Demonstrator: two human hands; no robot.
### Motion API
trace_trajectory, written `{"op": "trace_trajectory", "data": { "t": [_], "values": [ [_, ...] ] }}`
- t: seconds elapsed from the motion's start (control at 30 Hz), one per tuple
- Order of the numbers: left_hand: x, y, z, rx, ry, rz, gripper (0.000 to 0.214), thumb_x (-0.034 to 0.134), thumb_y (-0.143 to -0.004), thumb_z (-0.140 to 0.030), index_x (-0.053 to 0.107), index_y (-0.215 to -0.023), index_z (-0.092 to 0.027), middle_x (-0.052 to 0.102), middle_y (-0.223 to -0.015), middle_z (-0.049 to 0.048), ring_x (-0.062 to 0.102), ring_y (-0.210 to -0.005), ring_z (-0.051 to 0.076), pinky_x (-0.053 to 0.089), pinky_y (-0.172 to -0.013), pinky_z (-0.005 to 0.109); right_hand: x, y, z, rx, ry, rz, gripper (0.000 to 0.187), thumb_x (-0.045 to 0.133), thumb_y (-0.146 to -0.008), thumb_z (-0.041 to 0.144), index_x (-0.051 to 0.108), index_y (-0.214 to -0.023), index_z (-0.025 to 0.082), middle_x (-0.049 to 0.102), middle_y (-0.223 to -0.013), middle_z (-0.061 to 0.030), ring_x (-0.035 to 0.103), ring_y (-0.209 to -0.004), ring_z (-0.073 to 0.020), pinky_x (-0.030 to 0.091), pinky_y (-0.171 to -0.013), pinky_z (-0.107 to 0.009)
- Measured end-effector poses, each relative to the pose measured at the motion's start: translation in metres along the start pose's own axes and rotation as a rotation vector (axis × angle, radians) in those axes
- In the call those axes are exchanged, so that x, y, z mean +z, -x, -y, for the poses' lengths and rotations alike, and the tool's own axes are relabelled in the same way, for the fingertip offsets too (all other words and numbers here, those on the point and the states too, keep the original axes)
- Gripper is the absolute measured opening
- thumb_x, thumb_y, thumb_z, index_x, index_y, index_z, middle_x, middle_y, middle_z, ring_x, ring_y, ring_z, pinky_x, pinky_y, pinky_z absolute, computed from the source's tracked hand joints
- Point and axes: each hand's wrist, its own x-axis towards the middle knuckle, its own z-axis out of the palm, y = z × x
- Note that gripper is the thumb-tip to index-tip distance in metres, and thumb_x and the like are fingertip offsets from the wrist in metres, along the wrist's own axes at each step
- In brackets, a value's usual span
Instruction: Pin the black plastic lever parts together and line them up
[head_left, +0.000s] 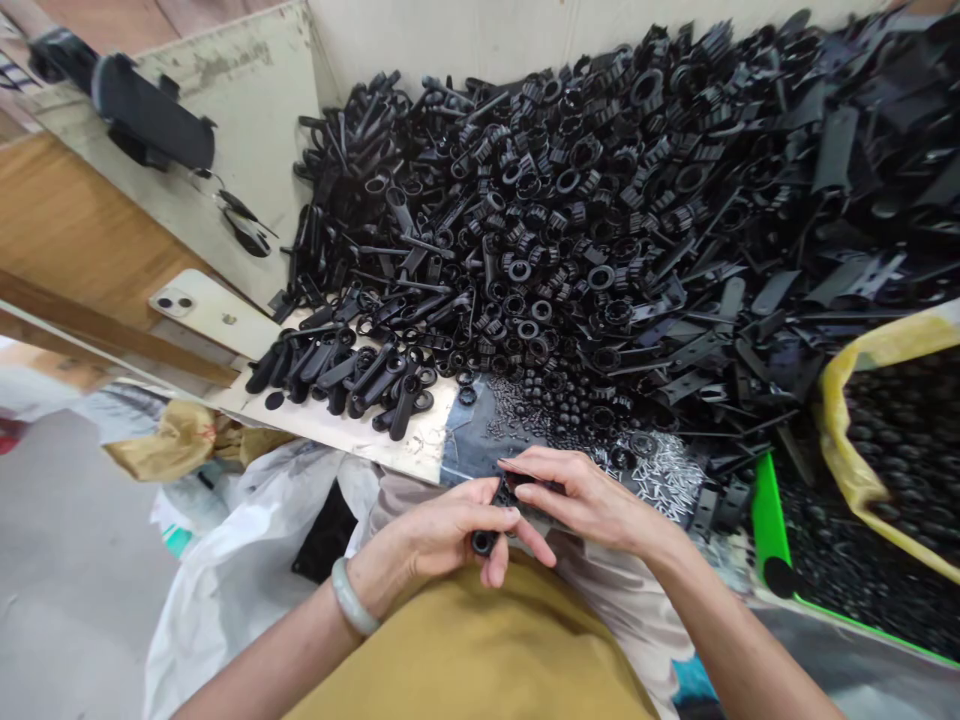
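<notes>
In front of my lap, my left hand (457, 525) is closed around a small black plastic part (485, 541) with a round, hollow end. My right hand (574, 490) meets it from the right, its fingers bent over a dark piece (531, 483) that is mostly hidden. Whether the two pieces are joined I cannot tell. Just beyond my hands are small black beads or balls (555, 395) and a heap of shiny metal pins (667, 475). Black lever-like parts (360, 375) lie in a row to the left.
A big pile of black rings, levers and plates (570, 210) covers the bench. At left lie a white phone (214, 312) and a clamp-like black holder (154, 110). A yellow-rimmed bag (844, 420) and a green edge (771, 520) stand right. White plastic sacking (217, 590) hangs below.
</notes>
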Motion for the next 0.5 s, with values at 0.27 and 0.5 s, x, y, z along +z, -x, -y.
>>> {"op": "trace_trajectory", "data": {
  "t": [0.27,0.5],
  "values": [
    [-0.003,-0.001,0.0,0.019,-0.006,-0.021,0.04,0.072,-0.089,-0.039,0.068,-0.118,-0.012,0.081,-0.095,0.0152,0.059,-0.041,0.008,0.034,-0.042,0.019,0.002,-0.003,0.0,0.037,-0.016,-0.018,0.033,0.058,-0.103,0.035,0.073,-0.13,0.023,0.074,-0.105,-0.0069,0.068,-0.09,-0.0195,0.053,-0.08,-0.032],
    [-0.001,0.012,-0.003,0.113,-0.088,-0.191,0.031,0.067,-0.091,-0.042,0.061,-0.106,-0.015,0.075,-0.079,0.0056,0.05,-0.038,0.004,0.027,-0.043,0.018,0.014,0.009,0.015,0.221,-0.336,-0.47,0.031,0.074,-0.09,0.046,0.08,-0.111,0.024,0.075,-0.089,-0.0045,0.048,-0.052,-0.0098,0.04,-0.048,-0.024]
  ]
}}
